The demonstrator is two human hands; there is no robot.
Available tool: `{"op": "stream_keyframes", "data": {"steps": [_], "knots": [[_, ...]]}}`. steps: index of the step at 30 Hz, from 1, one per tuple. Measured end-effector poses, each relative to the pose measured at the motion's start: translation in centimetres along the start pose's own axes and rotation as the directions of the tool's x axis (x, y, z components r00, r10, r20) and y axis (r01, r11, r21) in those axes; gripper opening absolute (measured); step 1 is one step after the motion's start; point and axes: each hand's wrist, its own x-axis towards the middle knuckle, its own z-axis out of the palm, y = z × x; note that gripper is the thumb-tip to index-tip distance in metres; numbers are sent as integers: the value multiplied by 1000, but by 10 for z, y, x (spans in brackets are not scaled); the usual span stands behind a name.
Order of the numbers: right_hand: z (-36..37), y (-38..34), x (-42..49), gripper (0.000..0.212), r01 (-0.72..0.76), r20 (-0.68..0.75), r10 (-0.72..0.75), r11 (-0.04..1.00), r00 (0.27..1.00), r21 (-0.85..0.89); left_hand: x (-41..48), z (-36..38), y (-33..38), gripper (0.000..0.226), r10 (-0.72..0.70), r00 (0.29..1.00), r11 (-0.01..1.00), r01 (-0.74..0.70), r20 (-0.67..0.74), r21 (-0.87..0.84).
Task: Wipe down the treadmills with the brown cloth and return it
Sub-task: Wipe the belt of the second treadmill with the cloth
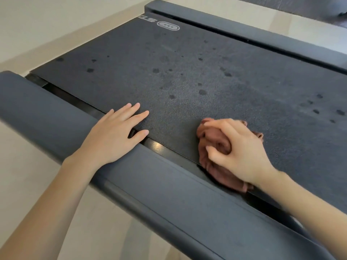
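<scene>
Item: treadmill (pixel 187 72), belt dark, speckled with darker spots; our right hand (pixel 242 152) clamps the bunched brown cloth (pixel 212 147), pressing it on the belt's near edge, beside the near side rail (pixel 150 184); our left hand (pixel 116 136) lies flat, fingers straight and slightly spread, across rail and belt edge, holding nothing. Risks, as we judge: cloth snagging in the gap between belt and rail; belt slipping under our braced palm; far spots missed.

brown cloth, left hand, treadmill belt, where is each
brown cloth (pixel 213 138): head view, bunched folds near its top.
left hand (pixel 116 134): head view, back of the hand.
treadmill belt (pixel 187 62): head view, bare spotted surface.
</scene>
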Motion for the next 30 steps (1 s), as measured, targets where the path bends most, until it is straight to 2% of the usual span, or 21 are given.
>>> {"op": "stream_keyframes", "data": {"steps": [5,8,10,13,16,19,21,23,26,30], "knots": [[14,39,69,36,-257,-134,248,964,959,-59,1,2,-1,56,5,1000,1000,-4,-23,12],[27,41,106,43,-410,-184,389,907,903,-96,2,3,-2,55,5,999,1000,-5,-44,6],[38,30,113,45,-455,-201,428,883,881,-115,2,4,-2,54,2,999,1000,-2,-54,6],[47,1,98,43,-355,-166,335,929,927,-108,1,6,-2,52,-5,998,1000,5,-68,2],[48,-32,63,40,-107,-61,104,992,993,-59,2,5,-1,54,15,998,1000,-14,-57,8],[37,-44,31,44,122,51,-121,993,991,-5,-5,-3,-14,55,86,996,996,-86,-16,-12],[26,-33,27,47,136,101,-135,991,986,3,-12,-13,-37,59,88,996,996,-88,-7,-11],[21,-15,35,45,67,73,-64,997,995,-30,-18,-23,-71,63,24,999,1000,-24,-31,-10],[22,15,66,40,-139,-49,134,985,990,-103,-24,-32,-110,63,-83,995,996,81,-63,-41],[34,26,118,40,-465,-202,437,877,876,-119,-20,-28,-112,57,-66,993,997,71,-99,43]]}}
